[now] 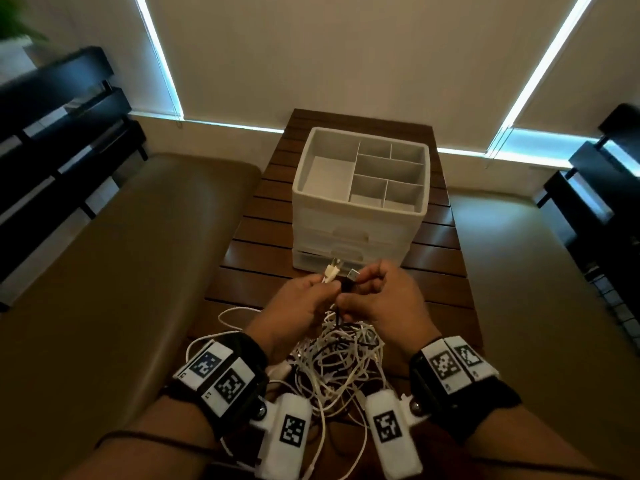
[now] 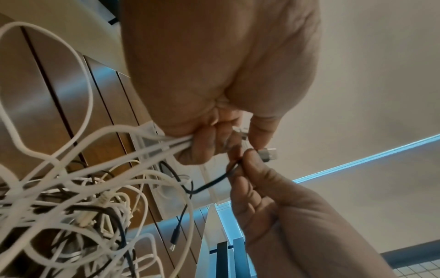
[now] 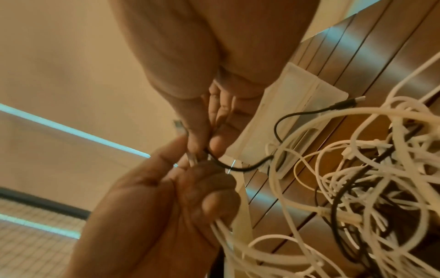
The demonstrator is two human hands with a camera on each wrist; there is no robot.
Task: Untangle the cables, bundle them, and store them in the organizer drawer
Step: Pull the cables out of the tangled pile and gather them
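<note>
Tangled cables (image 1: pixel 341 358) heaped on the near worktop (image 1: pixel 433 237), both hands lifted above them.

Left hand (image 1: pixel 298 303) has its fingers (image 2: pixel 204 144) curled round several white cable ends (image 1: pixel 88 271), plugs pointing far and up. Right hand (image 1: pixel 384 299) pinches a black cable (image 2: pixel 209 183) just behind its USB plug (image 1: pixel 352 274), pointing far-left. Beyond them stands the white drawer organizer (image 1: pixel 360 188), drawers closed.

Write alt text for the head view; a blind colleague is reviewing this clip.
Two hands work above a tangle of white and black cables on a slatted wooden table: the left hand grips white plugs, the right hand pinches a black cable's USB plug. Behind stands a white drawer organizer.
</note>
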